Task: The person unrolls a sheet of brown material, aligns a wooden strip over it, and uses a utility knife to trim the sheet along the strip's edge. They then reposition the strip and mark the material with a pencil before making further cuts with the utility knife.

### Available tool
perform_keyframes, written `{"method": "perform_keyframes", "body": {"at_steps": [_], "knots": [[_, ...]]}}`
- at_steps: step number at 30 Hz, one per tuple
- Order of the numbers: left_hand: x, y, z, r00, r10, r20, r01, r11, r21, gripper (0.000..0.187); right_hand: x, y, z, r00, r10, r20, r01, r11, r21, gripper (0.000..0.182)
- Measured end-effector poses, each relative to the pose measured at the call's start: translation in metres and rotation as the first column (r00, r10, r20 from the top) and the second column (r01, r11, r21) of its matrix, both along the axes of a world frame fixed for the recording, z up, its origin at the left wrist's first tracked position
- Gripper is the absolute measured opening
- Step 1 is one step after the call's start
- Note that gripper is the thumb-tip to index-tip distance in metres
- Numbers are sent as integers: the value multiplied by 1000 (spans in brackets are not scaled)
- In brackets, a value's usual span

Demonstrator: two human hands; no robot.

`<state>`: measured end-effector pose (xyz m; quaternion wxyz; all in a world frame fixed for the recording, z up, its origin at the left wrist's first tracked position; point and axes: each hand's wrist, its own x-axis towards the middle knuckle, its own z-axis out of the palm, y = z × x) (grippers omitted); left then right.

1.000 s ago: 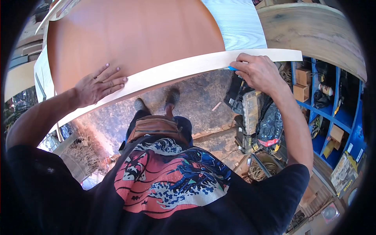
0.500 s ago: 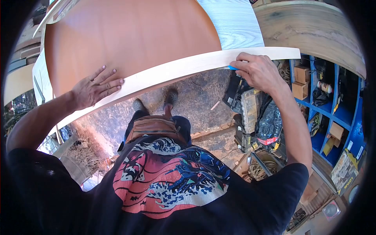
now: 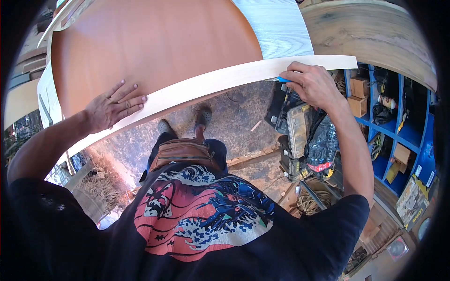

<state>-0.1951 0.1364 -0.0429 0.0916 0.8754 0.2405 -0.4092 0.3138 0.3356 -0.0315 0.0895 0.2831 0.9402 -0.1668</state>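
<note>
A long pale strip (image 3: 211,78) runs along the near edge of a brown sheet (image 3: 159,42), its right end reaching out past that sheet. My left hand (image 3: 114,107) lies flat across the strip and the brown surface, fingers spread. Pinched in my right hand (image 3: 313,85) is a blue utility knife (image 3: 283,79), its thin tip pointing left at the strip's lower edge. Part of the knife's handle is hidden by my fingers. A light wood-grain panel (image 3: 281,33) shows beyond the brown sheet on the right.
Blue shelving (image 3: 397,138) with boxes and bottles stands at the right. Below my right forearm are a clear-lidded organizer case (image 3: 298,129) and a black plastic bag (image 3: 323,143). A coil of rope (image 3: 311,201) sits lower down. My feet are on a stained floor (image 3: 239,117).
My right hand and the knife have shifted slightly right along the strip's edge. My left hand stays pressed flat in about the same place.
</note>
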Motion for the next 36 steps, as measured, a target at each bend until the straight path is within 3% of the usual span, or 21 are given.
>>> {"method": "perform_keyframes", "body": {"at_steps": [10, 16, 18, 19, 20, 22, 23, 25, 30, 32, 36], "knots": [[-3, -2, -1, 998, 19, 61, -20, 1000, 19, 117, 7, -1, -1, 998, -39, -43, 36, 998, -59, 24], [-2, -2, -1, 998, 36, 44, -37, 999, 9, 119, 21, -24, 3, 973, -225, -45, 219, 968, -120, 26], [-4, -4, -4, 998, -3, 58, 0, 998, 56, 110, 21, -38, -2, 910, -350, -221, 300, 926, -229, 25], [-2, -3, -3, 998, -13, 59, 9, 998, 60, 110, 19, -41, -8, 872, -367, -324, 324, 929, -180, 28], [0, -2, -1, 1000, 3, 31, -4, 1000, 29, 115, 15, -42, -18, 868, -375, -326, 334, 926, -177, 28], [3, 0, 2, 1000, 5, -5, -5, 1000, 7, 120, 1, -41, -34, 657, -646, -389, 599, 760, -252, 38], [3, -3, 1, 1000, -6, -4, 6, 1000, 30, 120, -7, -40, -36, 644, -655, -396, 610, 751, -251, 38], [1, -4, 2, 999, -36, -5, 36, 997, 65, 117, -24, -36, -39, 731, -641, -235, 620, 767, -166, 48], [4, -4, 5, 997, -79, 16, 76, 989, 127, 115, -31, -30, -57, 713, -631, -306, 634, 767, -103, 58], [4, -4, 5, 995, -94, 18, 91, 987, 130, 116, -38, -30, -37, 786, -611, -101, 605, 792, -84, 62], [4, -2, 5, 992, -122, 11, 120, 982, 143, 123, -47, -14, -31, 792, -611, -10, 608, 790, -75, 64]]}}
